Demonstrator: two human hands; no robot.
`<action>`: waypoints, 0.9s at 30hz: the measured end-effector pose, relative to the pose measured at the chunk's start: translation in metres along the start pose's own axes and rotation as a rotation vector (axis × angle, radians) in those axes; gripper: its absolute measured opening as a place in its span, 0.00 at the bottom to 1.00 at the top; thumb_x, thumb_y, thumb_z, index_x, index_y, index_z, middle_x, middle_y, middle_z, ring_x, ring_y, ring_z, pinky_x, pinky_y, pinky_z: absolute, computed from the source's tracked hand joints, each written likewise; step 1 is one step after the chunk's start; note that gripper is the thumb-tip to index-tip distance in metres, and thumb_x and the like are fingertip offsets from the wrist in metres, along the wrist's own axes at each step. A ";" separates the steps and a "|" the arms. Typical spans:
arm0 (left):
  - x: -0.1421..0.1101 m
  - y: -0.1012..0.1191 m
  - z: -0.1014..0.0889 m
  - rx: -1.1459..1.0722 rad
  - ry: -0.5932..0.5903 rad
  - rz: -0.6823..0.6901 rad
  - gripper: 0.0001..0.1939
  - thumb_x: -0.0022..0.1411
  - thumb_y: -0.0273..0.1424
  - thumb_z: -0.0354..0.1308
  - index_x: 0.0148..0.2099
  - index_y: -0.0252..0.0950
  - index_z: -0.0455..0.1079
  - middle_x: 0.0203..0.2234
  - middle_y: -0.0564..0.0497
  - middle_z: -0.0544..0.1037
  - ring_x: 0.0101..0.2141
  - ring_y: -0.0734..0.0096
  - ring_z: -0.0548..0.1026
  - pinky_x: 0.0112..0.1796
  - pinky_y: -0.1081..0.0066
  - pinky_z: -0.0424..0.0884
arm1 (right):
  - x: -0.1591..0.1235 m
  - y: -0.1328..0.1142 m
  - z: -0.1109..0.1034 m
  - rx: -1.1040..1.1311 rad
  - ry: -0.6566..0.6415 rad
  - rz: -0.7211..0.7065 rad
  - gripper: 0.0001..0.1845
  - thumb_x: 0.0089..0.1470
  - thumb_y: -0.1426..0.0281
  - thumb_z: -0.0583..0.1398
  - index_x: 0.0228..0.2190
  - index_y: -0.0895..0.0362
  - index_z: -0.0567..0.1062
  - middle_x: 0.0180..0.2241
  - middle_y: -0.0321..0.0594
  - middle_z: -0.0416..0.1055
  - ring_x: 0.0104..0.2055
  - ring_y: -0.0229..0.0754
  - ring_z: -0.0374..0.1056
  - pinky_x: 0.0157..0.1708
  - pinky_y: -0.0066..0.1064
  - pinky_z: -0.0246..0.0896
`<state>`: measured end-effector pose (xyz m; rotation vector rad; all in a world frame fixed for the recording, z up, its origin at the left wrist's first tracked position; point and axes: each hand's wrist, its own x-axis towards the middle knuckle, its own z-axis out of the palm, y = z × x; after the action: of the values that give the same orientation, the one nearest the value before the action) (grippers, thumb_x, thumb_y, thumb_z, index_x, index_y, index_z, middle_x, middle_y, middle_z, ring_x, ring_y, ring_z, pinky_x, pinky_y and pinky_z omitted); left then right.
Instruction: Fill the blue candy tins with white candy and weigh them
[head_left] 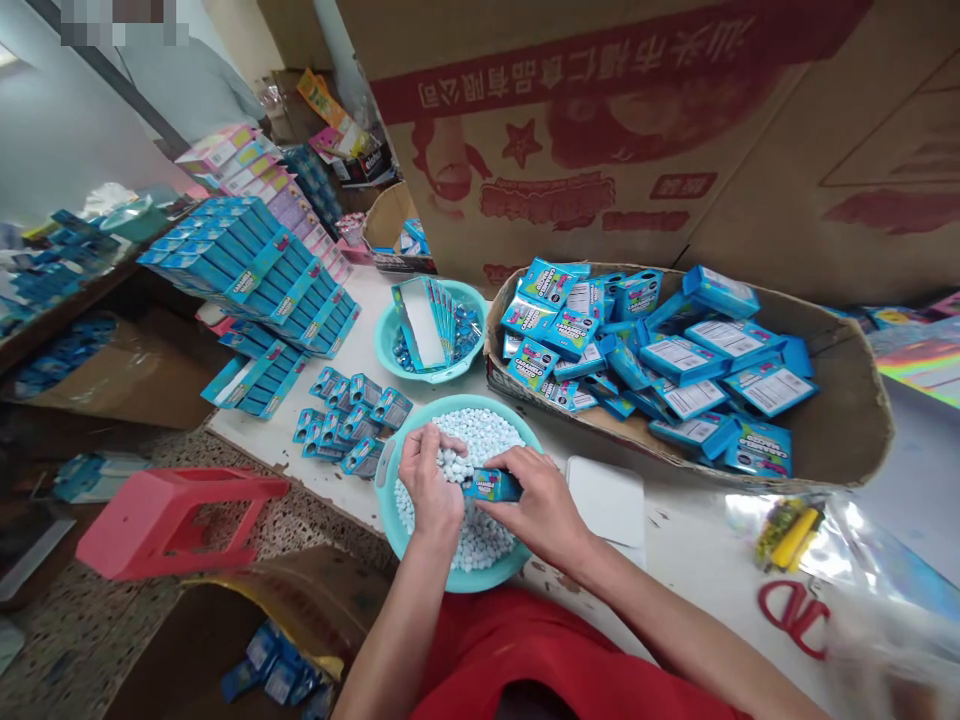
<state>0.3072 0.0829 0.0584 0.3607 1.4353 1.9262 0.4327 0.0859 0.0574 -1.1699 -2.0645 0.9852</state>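
A turquoise basin full of small white round candies stands right before me. Above it my left hand is curled round a heap of these candies. My right hand grips a small blue candy box lying on its side, its left end close against the candies in my left hand. That end is partly hidden by my fingers. Left of the basin, several small blue boxes stand in rows with round openings. Behind is a second turquoise basin with flat white-and-blue cartons over blue-wrapped pieces.
A cut-down cardboard box of blue boxes sits at the right, before a big carton. Stacked blue display boxes rise at the left. Red scissors lie at the right; a red stool stands on the floor.
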 end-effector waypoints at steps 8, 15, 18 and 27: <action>-0.006 -0.003 0.003 0.000 -0.018 -0.113 0.16 0.53 0.40 0.62 0.27 0.35 0.61 0.18 0.58 0.65 0.19 0.79 0.65 0.23 0.76 0.62 | -0.003 0.009 0.001 0.014 -0.017 0.065 0.16 0.40 0.71 0.69 0.34 0.54 0.73 0.34 0.38 0.74 0.39 0.48 0.68 0.38 0.36 0.58; -0.007 -0.004 0.006 0.015 -0.064 -0.121 0.21 0.56 0.46 0.57 0.22 0.36 0.59 0.13 0.58 0.61 0.15 0.80 0.62 0.18 0.76 0.58 | -0.003 0.015 0.007 0.072 -0.030 0.064 0.15 0.40 0.72 0.68 0.34 0.54 0.73 0.34 0.39 0.73 0.39 0.47 0.68 0.37 0.36 0.60; -0.009 0.002 0.006 -0.021 -0.062 -0.131 0.24 0.56 0.48 0.57 0.20 0.36 0.57 0.12 0.58 0.60 0.14 0.80 0.61 0.18 0.76 0.57 | -0.008 0.016 0.002 0.149 -0.002 0.056 0.16 0.41 0.72 0.68 0.34 0.54 0.73 0.33 0.38 0.73 0.39 0.46 0.68 0.38 0.35 0.61; -0.015 -0.010 0.006 0.131 -0.044 -0.094 0.25 0.52 0.47 0.61 0.18 0.36 0.56 0.11 0.59 0.56 0.13 0.83 0.54 0.14 0.78 0.49 | -0.016 0.010 -0.007 0.155 0.062 0.081 0.14 0.40 0.75 0.66 0.33 0.53 0.72 0.32 0.37 0.73 0.38 0.47 0.68 0.38 0.36 0.62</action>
<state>0.3251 0.0790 0.0543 0.3873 1.5268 1.7446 0.4499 0.0777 0.0514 -1.1950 -1.8695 1.1113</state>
